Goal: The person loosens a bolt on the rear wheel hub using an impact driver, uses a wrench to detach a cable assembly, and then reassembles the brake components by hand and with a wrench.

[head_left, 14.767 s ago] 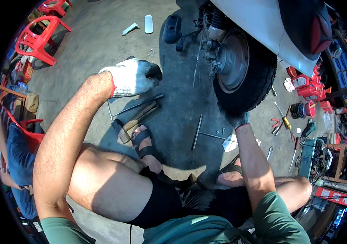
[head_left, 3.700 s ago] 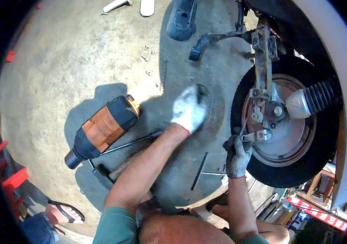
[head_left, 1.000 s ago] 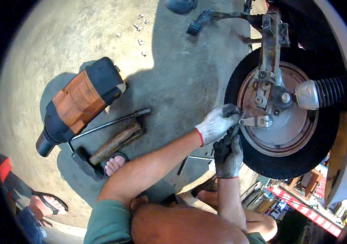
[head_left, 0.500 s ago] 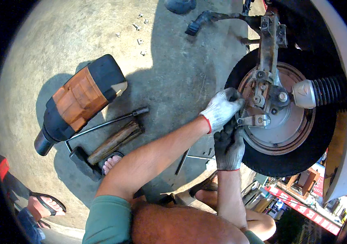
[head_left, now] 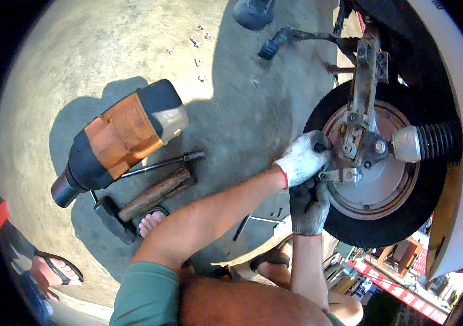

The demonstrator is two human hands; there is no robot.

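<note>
- One short metal lever (head_left: 344, 175) sits at the hub side of the wheel (head_left: 389, 205), its free end between your two gloves.
- Your left hand (head_left: 303, 158) is just above that end, fingers curled; your right hand (head_left: 308, 209) is just below, curled too. Whether either pinches anything cannot be told.
- As far as shows, you have the wheel and lever in place, with the ribbed shock absorber (head_left: 435, 142) beside them; whether anything is hooked to the lever is hidden.
- Not fitted: several small bolts (head_left: 196, 42) lying loose on the floor (head_left: 258, 125).
- To your left are an orange-and-black device (head_left: 123, 136), a bar wrench (head_left: 161, 165) and a wooden-handled hammer (head_left: 155, 194).
- Farther left is another person's foot (head_left: 52, 270).
</note>
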